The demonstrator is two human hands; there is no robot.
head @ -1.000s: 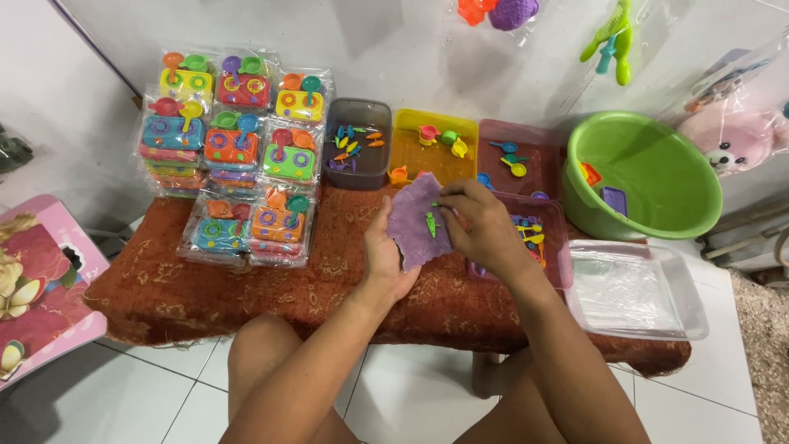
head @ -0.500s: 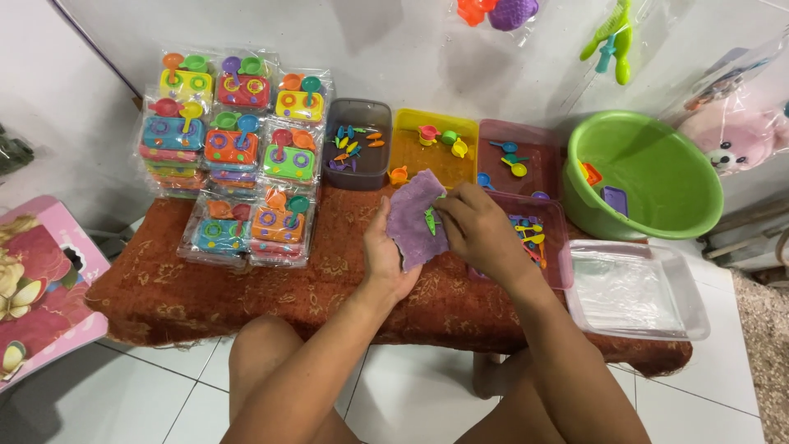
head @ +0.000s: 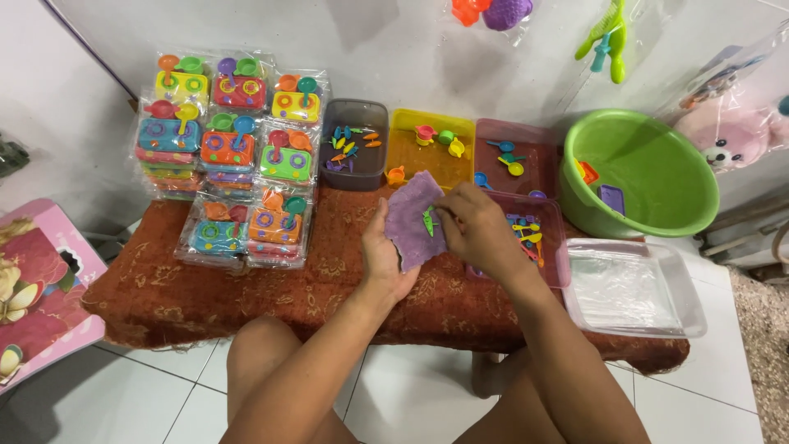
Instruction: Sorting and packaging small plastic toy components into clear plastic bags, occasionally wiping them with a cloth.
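Seated at a carpet-covered worktop [head: 246, 296] with bare room along its near edge, a person's left hand [head: 385, 261] cups a flat purple toy tray [head: 413, 218] while the right hand [head: 477, 226] pinches a small green toy piece [head: 428, 220] against it. Four shallow plastic bins flank a round green basin [head: 649, 177].

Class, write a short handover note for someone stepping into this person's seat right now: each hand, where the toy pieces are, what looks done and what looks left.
Left hand: holds the purple toy tray tilted up over the red cloth bench.
Right hand: fingers pinch a small green piece against the purple tray.
Loose pieces: in the grey bin, yellow bin and pink bins.
Done: wrapped toy sets stacked at the left.
Left: this tray looks barely filled; clear bags lie in the tray at the right.
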